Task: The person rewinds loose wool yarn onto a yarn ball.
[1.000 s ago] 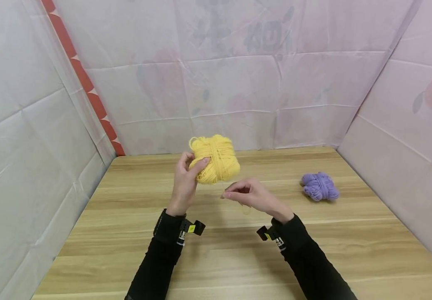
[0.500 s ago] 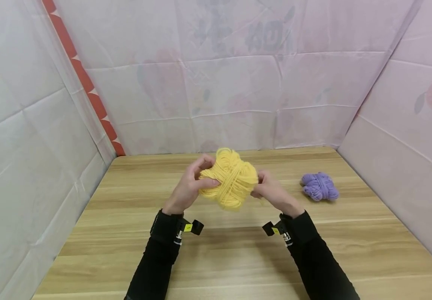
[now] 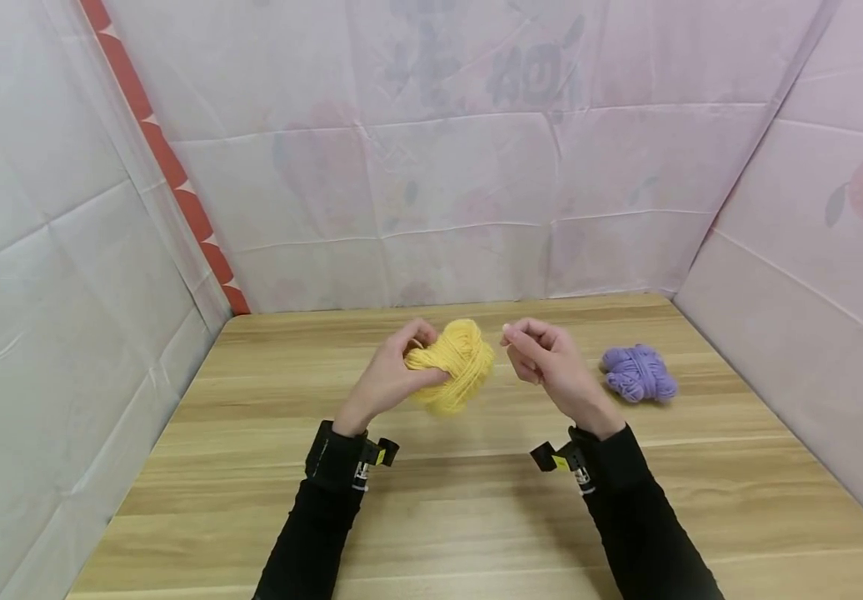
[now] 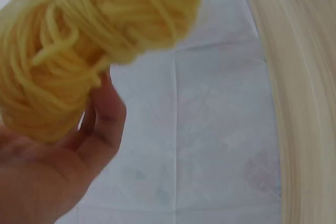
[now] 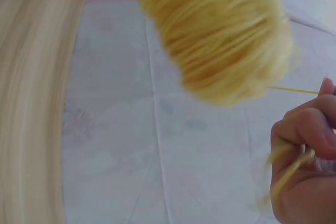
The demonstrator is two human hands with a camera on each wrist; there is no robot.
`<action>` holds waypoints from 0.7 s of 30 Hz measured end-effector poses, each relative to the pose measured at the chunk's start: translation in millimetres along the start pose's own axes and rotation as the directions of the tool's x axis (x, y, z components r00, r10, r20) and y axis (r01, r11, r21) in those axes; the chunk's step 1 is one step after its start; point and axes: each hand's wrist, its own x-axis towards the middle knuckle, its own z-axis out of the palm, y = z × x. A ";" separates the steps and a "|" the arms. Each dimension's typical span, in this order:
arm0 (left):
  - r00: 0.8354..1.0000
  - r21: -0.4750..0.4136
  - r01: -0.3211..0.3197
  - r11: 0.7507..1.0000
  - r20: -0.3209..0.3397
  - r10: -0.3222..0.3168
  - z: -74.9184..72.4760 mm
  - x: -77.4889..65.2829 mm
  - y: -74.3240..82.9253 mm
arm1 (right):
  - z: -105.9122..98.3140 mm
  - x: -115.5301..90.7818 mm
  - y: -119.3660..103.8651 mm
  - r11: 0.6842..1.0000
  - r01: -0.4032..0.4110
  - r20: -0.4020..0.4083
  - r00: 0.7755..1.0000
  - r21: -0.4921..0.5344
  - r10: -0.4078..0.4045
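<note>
Above the table, my left hand (image 3: 390,375) grips a yellow yarn skein (image 3: 461,362), thumb across its near face and fingers behind. The left wrist view shows the skein (image 4: 131,14) wound round its middle, with the curled fingers (image 4: 105,124) beneath. To its right, my right hand (image 3: 555,362) pinches a yellow strand. In the right wrist view that strand (image 5: 291,88) runs taut from the skein (image 5: 226,40) to the fingertips, and a loose yarn end (image 5: 289,177) hangs out of the curled right hand (image 5: 304,156).
A purple yarn skein (image 3: 639,372) lies on the wooden table (image 3: 446,517), to the right of my right hand. Pale printed sheets (image 3: 461,183) rise behind the table and along both sides. A red strip (image 3: 162,150) runs down the back left corner.
The yellow skein has come down and somewhat right, turning in my left hand. My right hand was under it, then against its right side, and is now apart from it, farther right and higher.
</note>
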 end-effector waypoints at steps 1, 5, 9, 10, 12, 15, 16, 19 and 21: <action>0.999 0.019 0.013 1.000 -0.043 -0.012 0.9 0.5 -0.5 | 1.7 -1.1 -2.1 1.000 0.006 0.005 1.000 -0.010 -0.006; 0.977 0.038 0.044 0.998 -0.211 -0.035 2.5 1.8 -2.5 | 10.0 -4.7 -9.4 0.995 0.010 0.039 0.999 -0.100 -0.006; 0.941 -0.030 0.036 0.999 -0.336 -0.044 1.2 1.5 -4.0 | 18.5 -6.8 -11.7 0.975 -0.002 0.088 0.996 -0.222 0.022; 0.932 -0.055 0.030 0.998 -0.358 -0.048 0.8 1.4 -4.1 | 20.4 -6.9 -11.3 0.970 -0.003 0.101 0.994 -0.242 0.028; 0.918 -0.106 0.014 0.994 -0.394 -0.055 0.1 1.3 -4.1 | 24.6 -6.4 -9.4 0.966 0.007 0.135 0.990 -0.260 0.030; 0.908 -0.185 -0.014 0.983 -0.414 -0.065 0.4 1.6 -3.1 | 31.4 -3.9 -3.6 0.966 0.016 0.192 0.981 -0.256 0.034; 0.907 -0.214 -0.026 0.977 -0.415 -0.067 0.6 1.7 -2.3 | 33.9 -2.6 -1.0 0.966 0.016 0.208 0.977 -0.259 0.040; 0.907 -0.292 -0.054 0.955 -0.414 -0.075 2.1 2.7 -0.6 | 41.0 1.8 8.2 0.964 0.008 0.251 0.966 -0.265 0.061; 0.907 -0.336 -0.069 0.939 -0.414 -0.081 3.0 3.4 0.9 | 44.3 4.6 15.1 0.964 -0.016 0.256 0.963 -0.267 0.086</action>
